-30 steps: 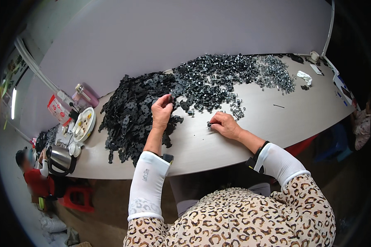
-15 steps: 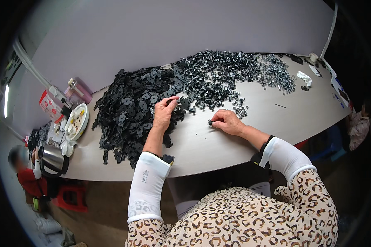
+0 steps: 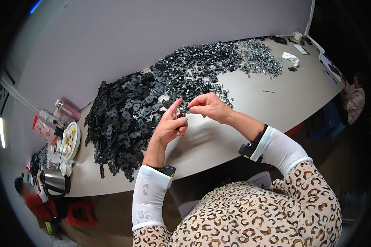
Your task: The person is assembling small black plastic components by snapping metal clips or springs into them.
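Observation:
Above the table, my left hand (image 3: 165, 126) grips a small black plastic piece (image 3: 180, 117) between thumb and curled fingers, its index finger stretched out. Close against it, my right hand (image 3: 213, 108) pinches a small dark, shiny part (image 3: 188, 110) at the top of that piece; the fingers hide most of both. Beyond my left hand spreads a large heap of flat black plastic pieces (image 3: 119, 109). It runs into a heap of small black-and-silver parts (image 3: 193, 68) behind my right hand. Small silvery pieces (image 3: 261, 55) lie at that heap's right end.
To the left stand a metal kettle (image 3: 55, 180), a white oval tray (image 3: 75, 144) with small items, a pink bottle (image 3: 69, 111) and a red-and-white bag (image 3: 43, 129). A crumpled white tissue (image 3: 290, 58) and thin dark rod (image 3: 268, 91) lie right. People sit at both far sides.
My right hand has lifted from the table and moved left to meet my left hand. My left hand has drawn back from the black heap and turned. The whole view has shifted.

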Demonstrator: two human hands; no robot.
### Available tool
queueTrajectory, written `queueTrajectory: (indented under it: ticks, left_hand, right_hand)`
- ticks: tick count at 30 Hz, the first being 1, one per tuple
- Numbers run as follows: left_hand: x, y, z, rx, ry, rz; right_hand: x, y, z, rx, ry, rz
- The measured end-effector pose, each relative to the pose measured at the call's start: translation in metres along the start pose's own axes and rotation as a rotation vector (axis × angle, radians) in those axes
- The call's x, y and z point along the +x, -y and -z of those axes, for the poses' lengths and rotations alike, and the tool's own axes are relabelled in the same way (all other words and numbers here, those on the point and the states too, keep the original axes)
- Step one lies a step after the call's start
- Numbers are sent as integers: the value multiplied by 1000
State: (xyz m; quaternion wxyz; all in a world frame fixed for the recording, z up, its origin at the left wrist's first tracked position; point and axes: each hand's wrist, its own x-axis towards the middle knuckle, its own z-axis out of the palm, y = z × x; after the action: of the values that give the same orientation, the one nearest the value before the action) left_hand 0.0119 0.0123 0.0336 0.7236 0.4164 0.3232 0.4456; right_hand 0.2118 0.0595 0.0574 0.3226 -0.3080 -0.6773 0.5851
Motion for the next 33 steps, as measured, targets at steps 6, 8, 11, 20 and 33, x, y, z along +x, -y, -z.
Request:
queueTrajectory:
  ticks: [6, 8, 11, 20, 33]
  left_hand:
    - [4, 8, -17, 227, -115, -14]
    - [4, 11, -17, 147, -145, 13]
    - [4, 23, 8, 9, -191, -44]
    - [10, 32, 14, -264, -101, -107]
    - [15, 32, 2, -224, -177, -440]
  right_hand:
    - [-1, -18, -3, 79, 0, -19]
    - [-1, -25, -2, 148, -22, -28]
    - [-3, -31, -2, 256, -45, -54]
    - [-6, -35, 3, 166, -25, 2]
    - [5, -25, -21, 319, -166, -53]
